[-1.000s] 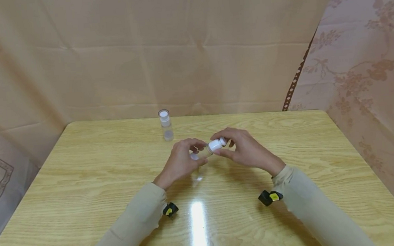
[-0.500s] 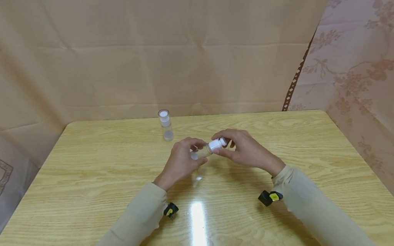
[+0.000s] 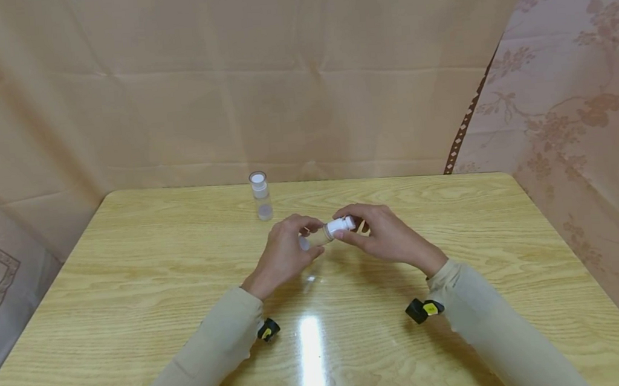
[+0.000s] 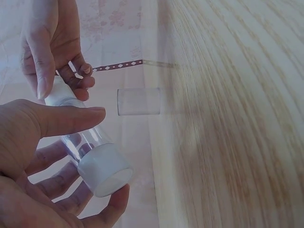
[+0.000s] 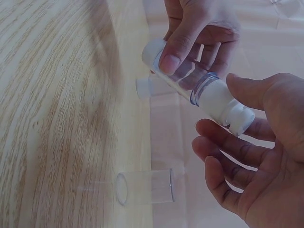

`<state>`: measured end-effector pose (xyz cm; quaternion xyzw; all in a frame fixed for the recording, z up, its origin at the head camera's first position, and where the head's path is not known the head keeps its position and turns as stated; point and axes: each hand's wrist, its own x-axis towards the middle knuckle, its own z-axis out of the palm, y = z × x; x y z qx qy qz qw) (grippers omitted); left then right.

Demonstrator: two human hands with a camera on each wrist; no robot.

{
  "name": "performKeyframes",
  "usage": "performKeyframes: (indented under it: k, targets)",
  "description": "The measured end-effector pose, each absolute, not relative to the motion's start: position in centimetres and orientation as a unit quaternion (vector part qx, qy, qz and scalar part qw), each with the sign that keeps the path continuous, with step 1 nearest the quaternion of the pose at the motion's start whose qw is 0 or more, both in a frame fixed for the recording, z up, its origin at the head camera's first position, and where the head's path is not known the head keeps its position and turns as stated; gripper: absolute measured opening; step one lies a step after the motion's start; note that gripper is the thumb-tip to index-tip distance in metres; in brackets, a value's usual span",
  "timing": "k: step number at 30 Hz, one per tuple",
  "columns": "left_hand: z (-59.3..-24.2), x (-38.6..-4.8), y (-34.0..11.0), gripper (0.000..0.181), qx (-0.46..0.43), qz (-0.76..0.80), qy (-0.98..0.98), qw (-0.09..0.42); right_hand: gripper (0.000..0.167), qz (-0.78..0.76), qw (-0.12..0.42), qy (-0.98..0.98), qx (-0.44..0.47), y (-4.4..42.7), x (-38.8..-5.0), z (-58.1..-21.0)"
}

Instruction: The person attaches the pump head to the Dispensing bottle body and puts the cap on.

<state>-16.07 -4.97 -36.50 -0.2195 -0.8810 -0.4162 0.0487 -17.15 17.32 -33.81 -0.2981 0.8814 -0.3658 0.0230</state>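
I see a person holding a clear bottle [image 3: 318,238] at a slant above the wooden table [image 3: 158,277], near the middle, its white top [image 3: 340,227] toward the right and its white base [image 4: 104,171] toward the left. The left hand [image 3: 285,244] grips the see-through body, thumb along one side and fingers bent around the other. The right hand [image 3: 386,232] has a narrow hold on the white top, between thumb and fingers.

A clear cap [image 5: 147,186] stands on the table on the near side of the hands, well apart from their fingers. Farther off, a little to the left, a second bottle [image 3: 262,198] stands upright near the table's far edge, its own white top under a transparent cover. Beyond that edge hangs a beige curtain [image 3: 279,86], with a flowered cloth [image 3: 581,105] to the right. Both arms wear pale sleeves [image 3: 207,346], and a bright reflection lies on the near tabletop.
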Motion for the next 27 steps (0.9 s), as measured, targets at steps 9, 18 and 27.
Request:
performKeyframes:
  k: [9, 18, 27]
  targets:
    - [-36.39, -15.99, -4.97, 0.035, -0.217, -0.421, -0.879, 0.047, 0.031, -0.364, 0.017, 0.88, -0.306, 17.43, -17.1, -33.73]
    - [-36.35, -16.18, -5.14, 0.034, -0.212, -0.437, -0.874, 0.015, 0.04, -0.36, 0.007, 0.875, -0.324, 17.73, -17.16, -33.82]
    - [-36.56, -16.47, -5.51, 0.035, -0.219, -0.456, -0.862, -0.022, 0.048, -0.349, 0.004, 0.875, -0.335, 17.96, -16.9, -34.03]
